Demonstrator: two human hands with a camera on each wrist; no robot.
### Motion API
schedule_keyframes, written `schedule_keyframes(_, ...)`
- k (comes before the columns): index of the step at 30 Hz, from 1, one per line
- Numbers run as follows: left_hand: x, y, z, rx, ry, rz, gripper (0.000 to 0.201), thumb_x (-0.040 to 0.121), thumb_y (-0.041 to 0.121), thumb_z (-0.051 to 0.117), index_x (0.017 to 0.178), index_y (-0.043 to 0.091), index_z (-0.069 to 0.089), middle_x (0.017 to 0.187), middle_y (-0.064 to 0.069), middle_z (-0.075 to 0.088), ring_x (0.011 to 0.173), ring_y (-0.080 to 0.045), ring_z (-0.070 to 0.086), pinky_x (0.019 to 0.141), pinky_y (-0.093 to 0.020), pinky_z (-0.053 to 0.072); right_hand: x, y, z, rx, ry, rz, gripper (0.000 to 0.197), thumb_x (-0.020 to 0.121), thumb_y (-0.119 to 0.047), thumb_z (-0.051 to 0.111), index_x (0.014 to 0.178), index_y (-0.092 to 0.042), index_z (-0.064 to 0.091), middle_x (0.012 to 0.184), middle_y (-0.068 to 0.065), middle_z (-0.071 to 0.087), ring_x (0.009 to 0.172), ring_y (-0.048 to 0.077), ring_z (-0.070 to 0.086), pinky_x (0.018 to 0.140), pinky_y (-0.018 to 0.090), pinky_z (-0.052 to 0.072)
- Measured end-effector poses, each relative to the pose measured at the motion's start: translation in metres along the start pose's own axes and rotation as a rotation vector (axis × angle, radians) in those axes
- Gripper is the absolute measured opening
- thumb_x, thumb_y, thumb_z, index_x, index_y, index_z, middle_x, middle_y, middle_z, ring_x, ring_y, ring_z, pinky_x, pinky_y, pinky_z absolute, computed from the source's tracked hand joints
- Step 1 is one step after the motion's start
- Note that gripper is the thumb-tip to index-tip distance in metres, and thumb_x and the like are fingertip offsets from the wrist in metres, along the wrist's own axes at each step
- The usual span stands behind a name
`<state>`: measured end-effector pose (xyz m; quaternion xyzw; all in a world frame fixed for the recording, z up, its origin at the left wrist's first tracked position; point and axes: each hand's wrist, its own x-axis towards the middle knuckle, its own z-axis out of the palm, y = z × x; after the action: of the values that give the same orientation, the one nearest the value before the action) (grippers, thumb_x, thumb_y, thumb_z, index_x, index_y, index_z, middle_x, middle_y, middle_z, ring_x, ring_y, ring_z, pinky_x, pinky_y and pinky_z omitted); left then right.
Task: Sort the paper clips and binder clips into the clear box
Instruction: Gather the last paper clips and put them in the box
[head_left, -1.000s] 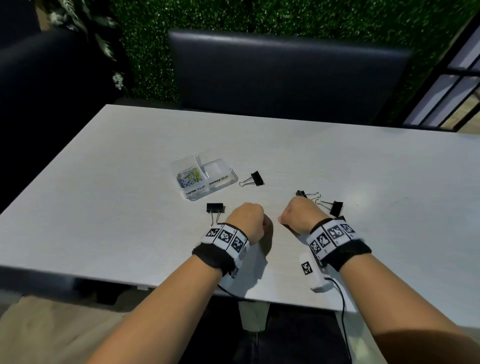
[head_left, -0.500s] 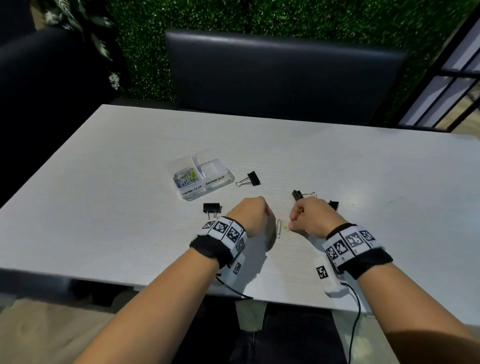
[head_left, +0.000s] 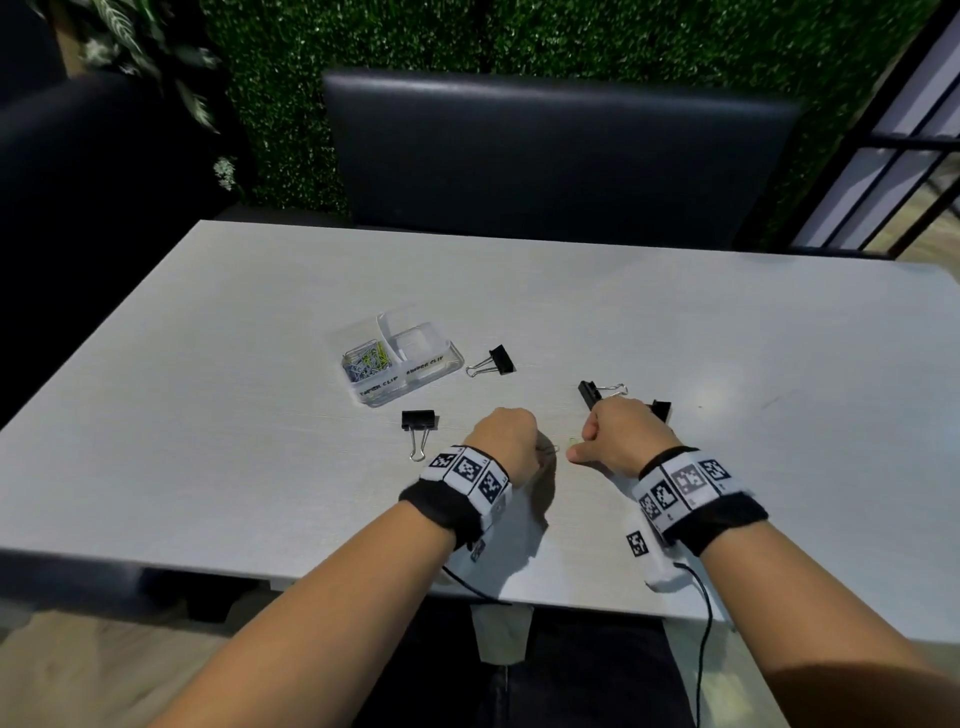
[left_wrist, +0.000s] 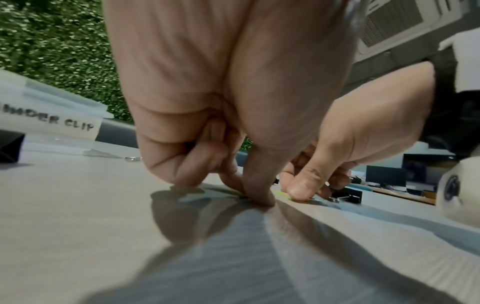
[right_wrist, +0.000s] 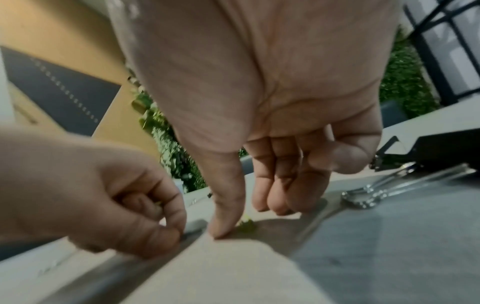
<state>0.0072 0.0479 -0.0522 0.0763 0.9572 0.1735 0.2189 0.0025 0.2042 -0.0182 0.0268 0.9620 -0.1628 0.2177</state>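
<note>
The clear box (head_left: 451, 358) stands on the table (head_left: 727, 338); its left compartment holds several paper clips (head_left: 366, 358), and its right one, labelled "BINDER CLIP", looks empty. My left hand (head_left: 537, 454) has its fingers curled, and its thumb and forefinger tips (left_wrist: 259, 198) pinch a silver paper clip (head_left: 549, 450) against the tabletop. Close to its right, my right hand (head_left: 574, 452) pinches a yellow-green paper clip (right_wrist: 246, 223) between thumb (right_wrist: 223, 226) and curled fingers. Both clips still lie flat on the table.
Black binder clips lie loose: one (head_left: 498, 360) right of the box, one (head_left: 418, 422) left of my left hand, and two (head_left: 592, 392) (head_left: 661, 409) just beyond my right hand. A dark chair (head_left: 556, 156) stands behind the table's far edge.
My right hand drew back from the two binder clips toward me. Both hands lowered their fingertips onto two paper clips lying between them.
</note>
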Motion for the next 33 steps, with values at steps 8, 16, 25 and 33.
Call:
schedule_keyframes(8,-0.013,0.010,0.011,0.140,0.000,0.042,0.037,0.092,-0.006,0.052,0.128,-0.005,0.057,0.131,-0.023,0.045,0.111,-0.041,0.063,0.097,-0.045,0.054,0.002,-0.011,0.007,-0.056,-0.044,0.031,0.029,0.084,-0.024,0.074,0.069,-0.009,0.055,0.075,0.007,0.061,0.084,0.027,0.065,0.071,0.032,0.050)
schedule_keyframes(16,-0.011,0.005,-0.004,0.042,0.086,0.057,0.024,0.094,0.010,0.060,0.116,0.003,0.066,0.116,-0.019,0.068,0.110,-0.036,0.066,0.087,-0.040,0.054,0.002,0.000,0.016,0.256,0.077,-0.004,0.016,0.090,-0.009,0.060,0.103,-0.014,0.067,0.101,0.004,0.068,0.092,0.023,0.068,0.084,0.035,0.055)
schedule_keyframes(25,-0.020,-0.021,-0.042,-0.787,0.065,-0.074,0.033,0.104,0.002,0.043,0.075,0.008,0.056,0.082,-0.019,0.074,0.069,-0.024,0.066,0.065,-0.028,0.057,0.004,-0.029,0.000,0.964,0.058,0.055,0.016,0.094,-0.001,0.049,0.093,-0.003,0.065,0.071,0.017,0.067,0.054,0.025,0.056,0.052,0.034,0.045)
schedule_keyframes(33,-0.035,-0.129,-0.114,-1.074,0.464,-0.329,0.036,0.103,-0.003,0.039,0.078,0.001,0.064,0.071,-0.015,0.064,0.054,-0.018,0.069,0.062,-0.029,0.063,0.028,-0.154,-0.010,1.103,-0.186,-0.178,0.010,0.095,0.003,0.053,0.103,0.007,0.058,0.079,0.021,0.065,0.067,0.028,0.069,0.060,0.030,0.062)
